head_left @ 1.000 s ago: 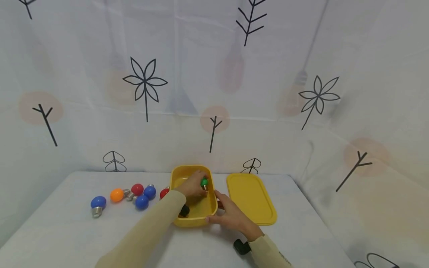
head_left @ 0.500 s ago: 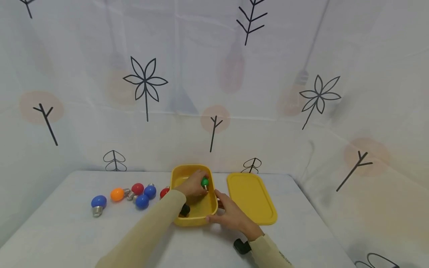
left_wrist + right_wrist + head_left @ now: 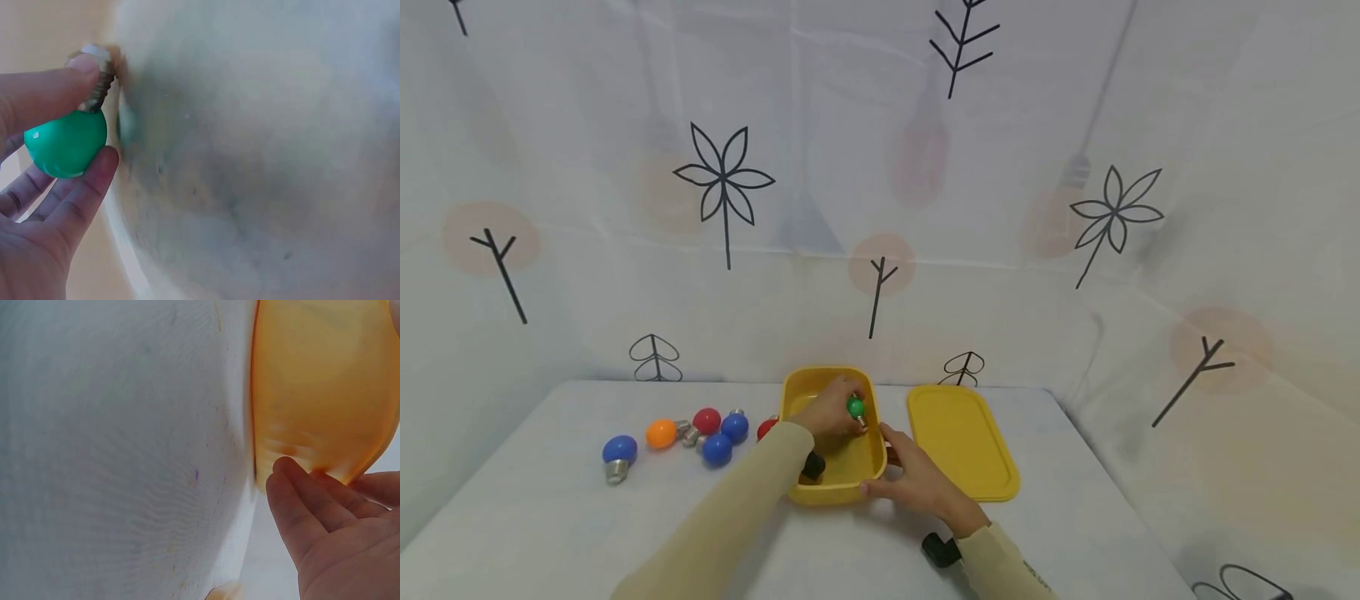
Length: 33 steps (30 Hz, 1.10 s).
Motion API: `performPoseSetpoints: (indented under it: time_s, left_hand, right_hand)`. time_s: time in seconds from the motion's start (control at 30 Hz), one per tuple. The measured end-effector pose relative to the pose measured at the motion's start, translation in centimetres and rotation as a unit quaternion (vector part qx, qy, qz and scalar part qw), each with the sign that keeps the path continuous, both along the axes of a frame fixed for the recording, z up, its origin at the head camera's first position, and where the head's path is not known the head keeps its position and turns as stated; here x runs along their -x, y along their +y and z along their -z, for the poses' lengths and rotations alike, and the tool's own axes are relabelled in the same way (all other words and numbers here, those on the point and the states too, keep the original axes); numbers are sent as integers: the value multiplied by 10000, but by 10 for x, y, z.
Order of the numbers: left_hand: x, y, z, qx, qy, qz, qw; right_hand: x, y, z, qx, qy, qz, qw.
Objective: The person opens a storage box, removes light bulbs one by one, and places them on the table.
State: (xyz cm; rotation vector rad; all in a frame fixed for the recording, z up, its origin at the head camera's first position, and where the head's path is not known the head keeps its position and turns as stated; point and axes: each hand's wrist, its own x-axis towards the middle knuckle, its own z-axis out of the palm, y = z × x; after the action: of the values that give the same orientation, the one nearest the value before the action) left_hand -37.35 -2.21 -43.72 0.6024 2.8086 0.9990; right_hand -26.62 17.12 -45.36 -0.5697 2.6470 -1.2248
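Observation:
Inside the yellow plastic box (image 3: 835, 493), my left hand (image 3: 833, 408) holds a small green light bulb (image 3: 856, 407) near the right wall. In the left wrist view, the thumb presses the metal screw base of this bulb (image 3: 65, 147), while the fingers support its round globe. My right hand (image 3: 921, 482) grips the near right corner of the box, thumb at the front and fingers along the right side. Those fingertips (image 3: 287, 469) touch the outer wall in the right wrist view. The left forearm hides part of the box's left side.
A yellow lid (image 3: 964, 442) lies flat right of the box. Left of it are an orange bulb (image 3: 662, 433), a red bulb (image 3: 707, 420) and several blue bulbs (image 3: 620, 448). Another red bulb (image 3: 766, 428) peeks out beside the box. A patterned cloth (image 3: 880, 208) hangs behind.
The green bulb has tilted slightly in my left hand, its base shifting a little to the right. My right hand stays at the box corner.

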Motion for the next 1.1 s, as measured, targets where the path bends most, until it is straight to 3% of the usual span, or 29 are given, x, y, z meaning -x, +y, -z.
performPoseSetpoints:
  time_s: [0.37, 0.6, 0.87, 1.1]
  left_hand:
    - [0, -8, -3, 113, 79, 86, 9999]
    - [4, -12, -14, -111, 164, 354, 9992]
    - [-13, -28, -38, -222, 425, 352, 9982]
    - [-25, -44, -45, -178, 866, 321, 9956]
  right_hand:
    - [1, 0, 1, 92, -55, -35, 9999]
    - [0, 0, -1, 54, -46, 15, 10000]
    - [0, -1, 0, 51, 33, -42, 10000]
    - [-1, -2, -2, -3, -5, 65, 10000]
